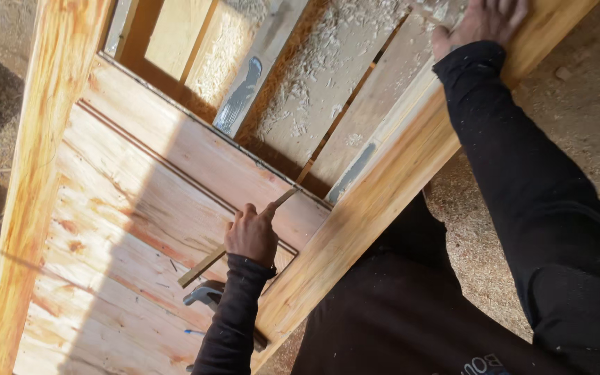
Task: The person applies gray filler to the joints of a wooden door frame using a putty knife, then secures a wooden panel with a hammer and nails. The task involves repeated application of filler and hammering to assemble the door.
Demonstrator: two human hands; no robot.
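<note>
My left hand (251, 236) grips a thin wooden strip (203, 267) and holds it slanted over the boarded panel (119, 229) of a large wooden door frame. The strip's far tip (287, 196) touches the panel's upper edge by the opening. Far off at the top right, my right hand (484, 21) rests flat on the frame's long side rail (376, 201), fingers spread, holding nothing. A hammer (203, 295) with a grey metal head lies on the panel, just beside my left forearm.
Through the frame's opening, planks (328, 76) covered in wood shavings lie beneath. The other long rail (32, 173) runs down the left. A small blue pencil-like object (193, 332) lies on the panel. The sawdust-strewn ground (578, 97) shows at the right.
</note>
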